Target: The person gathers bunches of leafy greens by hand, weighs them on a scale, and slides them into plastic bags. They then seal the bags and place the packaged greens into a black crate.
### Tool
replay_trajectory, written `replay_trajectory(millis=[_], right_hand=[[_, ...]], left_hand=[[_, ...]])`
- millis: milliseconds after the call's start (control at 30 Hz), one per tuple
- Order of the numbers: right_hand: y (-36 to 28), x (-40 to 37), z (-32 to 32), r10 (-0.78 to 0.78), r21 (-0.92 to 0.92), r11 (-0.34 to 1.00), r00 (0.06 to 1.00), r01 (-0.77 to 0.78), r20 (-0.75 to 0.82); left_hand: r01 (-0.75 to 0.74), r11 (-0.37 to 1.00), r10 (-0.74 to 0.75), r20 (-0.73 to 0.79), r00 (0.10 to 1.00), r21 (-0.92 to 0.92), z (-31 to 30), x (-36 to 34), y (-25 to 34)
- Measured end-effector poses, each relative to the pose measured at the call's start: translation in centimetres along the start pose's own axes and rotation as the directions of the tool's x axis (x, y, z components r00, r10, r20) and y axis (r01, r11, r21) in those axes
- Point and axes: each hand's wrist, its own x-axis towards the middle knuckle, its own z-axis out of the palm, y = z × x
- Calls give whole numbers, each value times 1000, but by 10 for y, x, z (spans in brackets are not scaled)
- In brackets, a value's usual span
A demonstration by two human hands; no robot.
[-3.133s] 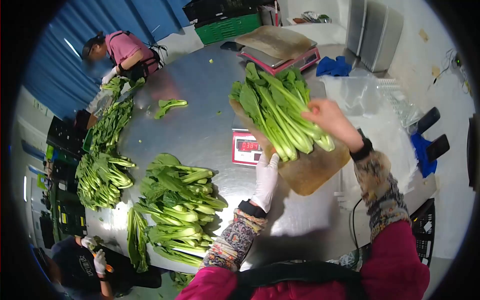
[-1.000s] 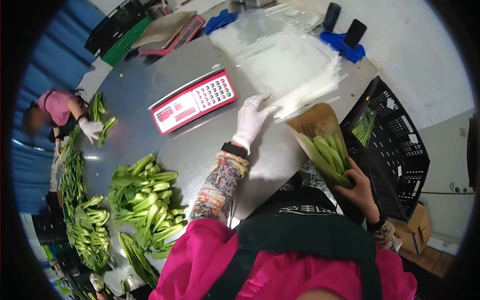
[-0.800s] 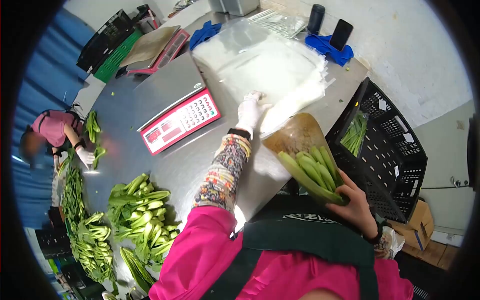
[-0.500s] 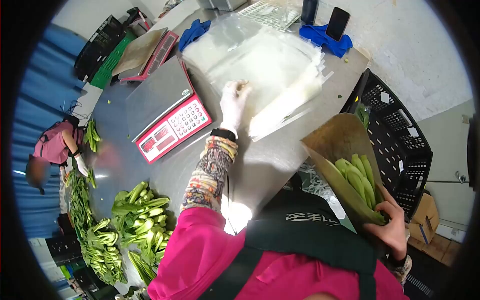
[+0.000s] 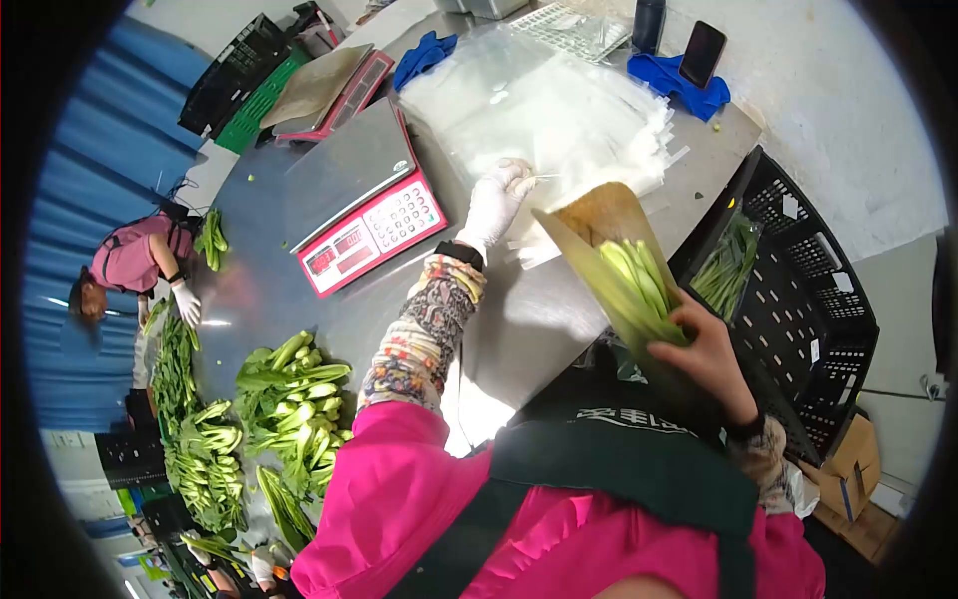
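Note:
My left hand [image 5: 496,205], in a white glove, reaches over the stack of clear plastic bags [image 5: 559,120]. Its thumb and fingertips are pinched together at the near edge of a bag. My right hand [image 5: 711,354], bare, grips a bundle of green leafy vegetables [image 5: 639,282] together with the curved brownish sheet [image 5: 602,212] around them. The pale stalks point up toward the sheet's open end, close to the right of my left hand. The lower part of the bundle is blurred and partly hidden by my fingers.
A red-and-grey scale [image 5: 371,225] stands left of the bags. Heaped greens [image 5: 299,409] lie at the table's left. At right is a black crate [image 5: 798,299] holding bagged greens [image 5: 728,265]. A phone [image 5: 702,54] rests on blue cloth. A co-worker [image 5: 145,255] bends over the far left.
My right hand has brought the sheet and vegetables left and up, toward the bags. The view has shifted slightly; my left hand stays at the bags' near edge. Bagged greens in the crate are now uncovered.

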Motion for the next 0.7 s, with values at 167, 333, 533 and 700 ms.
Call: replay_trajectory(millis=[167, 333, 533, 700], right_hand=[[1, 60, 25, -66, -192, 980, 997, 56, -45], [-5, 135, 68, -205, -379, 916, 966, 131, -160], [-26, 158, 64, -210, -154, 972, 950, 177, -231], [-22, 152, 51, -292, -53, 955, 898, 291, -329]], left_hand=[[-35, 995, 33, 21, 999, 95, -10, -8, 52], [-381, 921, 362, 184, 914, 83, 5, -18, 108], [-93, 995, 101, -660, 744, 46, 1, -45, 109], [227, 950, -92, -501, 861, 217, 44, -67, 41]])
